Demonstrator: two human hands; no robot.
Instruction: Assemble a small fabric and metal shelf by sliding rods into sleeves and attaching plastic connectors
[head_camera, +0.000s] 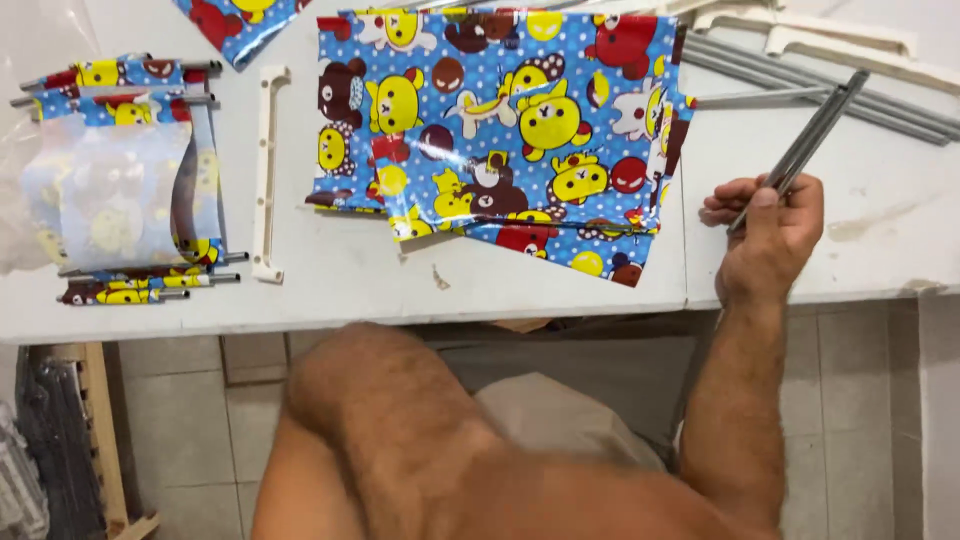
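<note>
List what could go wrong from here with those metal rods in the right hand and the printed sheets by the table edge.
1. The right hand grips several thin grey rods near their lower ends only; they fan out slightly, so one might slide loose.
2. The stack of blue cartoon-print sheets has corners close to the white table's front edge; a brush from an arm could push it off.
3. The long rod ends point toward the other grey rods lying behind and could knock them.

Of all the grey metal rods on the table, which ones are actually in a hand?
The pair of thin grey rods gripped in the right hand, angled up to the right. The other grey rods lie loose at the table's top right edge.
</note>
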